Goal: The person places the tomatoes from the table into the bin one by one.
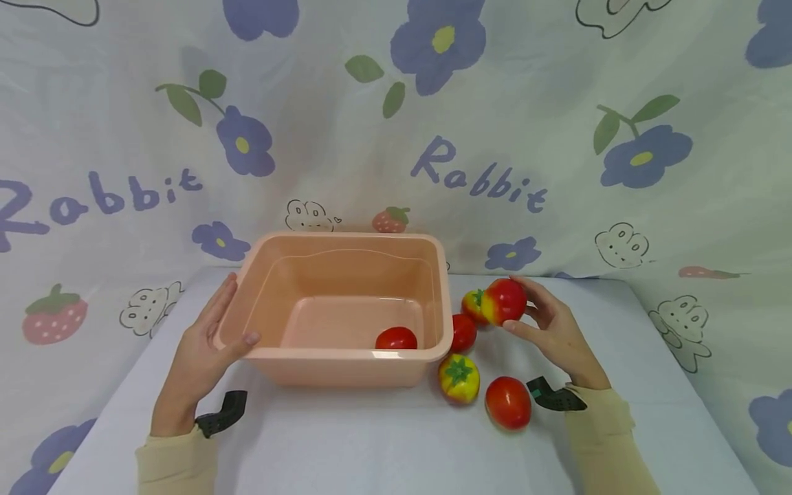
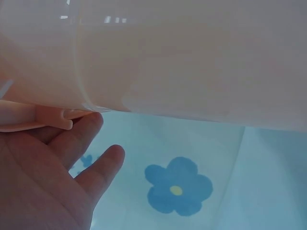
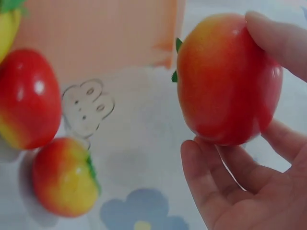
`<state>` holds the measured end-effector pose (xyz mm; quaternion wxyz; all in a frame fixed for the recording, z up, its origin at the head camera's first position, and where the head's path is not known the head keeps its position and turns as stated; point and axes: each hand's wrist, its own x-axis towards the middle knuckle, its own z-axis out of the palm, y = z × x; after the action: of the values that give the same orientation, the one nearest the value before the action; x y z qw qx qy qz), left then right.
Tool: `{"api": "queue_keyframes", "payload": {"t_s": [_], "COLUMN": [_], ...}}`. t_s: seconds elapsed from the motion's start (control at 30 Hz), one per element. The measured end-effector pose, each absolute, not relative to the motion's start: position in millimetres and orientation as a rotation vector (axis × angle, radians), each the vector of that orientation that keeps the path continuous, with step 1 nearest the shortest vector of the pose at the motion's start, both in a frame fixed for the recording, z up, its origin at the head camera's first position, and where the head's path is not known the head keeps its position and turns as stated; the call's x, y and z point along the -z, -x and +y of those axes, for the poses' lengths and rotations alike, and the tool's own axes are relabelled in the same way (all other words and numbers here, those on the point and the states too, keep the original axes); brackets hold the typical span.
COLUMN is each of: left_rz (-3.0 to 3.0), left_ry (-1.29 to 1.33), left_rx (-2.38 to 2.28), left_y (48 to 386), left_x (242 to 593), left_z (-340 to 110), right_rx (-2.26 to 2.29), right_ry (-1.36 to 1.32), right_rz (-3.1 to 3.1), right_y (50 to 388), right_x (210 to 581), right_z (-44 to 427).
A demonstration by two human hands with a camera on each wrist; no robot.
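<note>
Left hand grips the bin at its left rim. Right hand holds a red-yellow fruit between thumb and fingers, right of the bin. One red fruit lies inside. Step, as judged: loading. Next move likely calls for clearing the rim, then lowering.

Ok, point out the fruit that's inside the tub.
The red fruit in the tub, toward its front right corner; every other fruit in view is outside it, including the one in the right hand.
</note>
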<state>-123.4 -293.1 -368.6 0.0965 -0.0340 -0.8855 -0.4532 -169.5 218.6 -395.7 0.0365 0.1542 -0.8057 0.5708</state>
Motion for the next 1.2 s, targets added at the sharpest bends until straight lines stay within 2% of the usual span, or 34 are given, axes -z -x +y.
{"api": "queue_keyframes", "payload": {"t_s": [0.37, 1.2], "left_rz": [-2.623, -2.609], "left_ry": [0.084, 0.109], "left_rx": [1.349, 1.375], "left_y": [124, 124], "left_x": [369, 369], "left_z": [-293, -294], "right_rx": [-1.674, -1.698], "right_ry": [-0.433, -0.552], "right_rz": [-2.478, -2.448], "right_y": [175, 187], "right_x": [364, 343], "right_z": [190, 147]}}
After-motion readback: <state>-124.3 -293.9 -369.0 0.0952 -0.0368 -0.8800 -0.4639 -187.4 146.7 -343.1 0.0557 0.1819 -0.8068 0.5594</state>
